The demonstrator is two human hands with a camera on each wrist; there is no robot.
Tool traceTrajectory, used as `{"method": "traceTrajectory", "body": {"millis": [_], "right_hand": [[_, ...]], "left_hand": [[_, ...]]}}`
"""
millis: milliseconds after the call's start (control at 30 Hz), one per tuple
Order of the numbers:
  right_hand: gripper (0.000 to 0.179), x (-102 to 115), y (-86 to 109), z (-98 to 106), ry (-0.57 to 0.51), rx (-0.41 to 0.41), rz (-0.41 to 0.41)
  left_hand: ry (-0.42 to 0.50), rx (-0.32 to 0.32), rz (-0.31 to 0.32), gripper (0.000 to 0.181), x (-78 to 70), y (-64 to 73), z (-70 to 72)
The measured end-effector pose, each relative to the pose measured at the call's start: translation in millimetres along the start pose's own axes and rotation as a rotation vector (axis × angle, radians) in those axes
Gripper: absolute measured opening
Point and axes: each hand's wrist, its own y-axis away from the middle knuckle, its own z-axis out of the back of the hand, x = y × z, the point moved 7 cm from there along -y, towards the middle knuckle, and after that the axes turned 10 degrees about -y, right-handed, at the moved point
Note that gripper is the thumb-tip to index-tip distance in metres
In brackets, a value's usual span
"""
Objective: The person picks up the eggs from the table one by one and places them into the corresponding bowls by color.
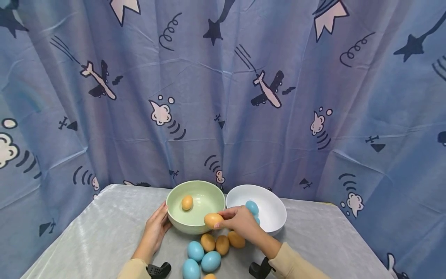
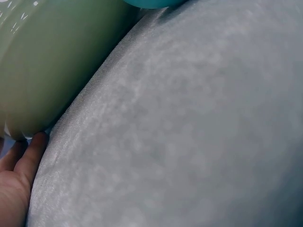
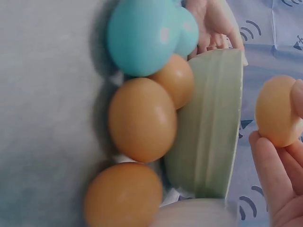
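My right hand (image 1: 242,223) pinches an orange egg (image 1: 213,220) between thumb and fingers, over the near right rim of a pale green bowl (image 1: 209,197). In the right wrist view the pinched egg (image 3: 278,111) is at the right edge. My left hand (image 1: 155,228) rests against the green bowl's left side; in the left wrist view its fingers (image 2: 33,153) touch the outer wall. Inside that bowl lies one orange egg (image 1: 187,202). A white bowl (image 1: 273,209) to the right holds blue eggs (image 1: 252,207), partly hidden by my right hand.
Before the bowls lie several loose eggs: orange ones (image 1: 222,245) close to the green bowl and blue ones (image 1: 211,261) nearer me. Another orange egg (image 1: 210,276) is cut off at the bottom. A grey cloth (image 1: 104,228) covers the table, with a patterned curtain (image 1: 223,97) behind.
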Motion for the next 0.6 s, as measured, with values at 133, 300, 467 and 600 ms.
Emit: {"method": "traceTrajectory", "body": {"millis": [133, 300, 467, 600], "right_hand": [[0.042, 9, -9.5, -4, 0.01, -0.025, 0.026], [0.041, 13, -19.5, -11, 0.032, -0.038, 0.036], [0.043, 11, -31.6, -19, 0.066, -0.041, 0.026], [0.041, 10, -41.1, -27, 0.065, -0.021, 0.025]], "left_hand": [[-0.008, -0.006, -0.001, 0.068, 0.5, 0.4, 1.0], [-0.004, -0.011, 0.002, 0.068, 0.0, 0.5, 1.2], [0.012, -0.004, 0.005, 0.068, -1.1, 0.8, 0.4], [0.007, -0.006, 0.008, 0.068, -0.5, 1.5, 0.6]]}}
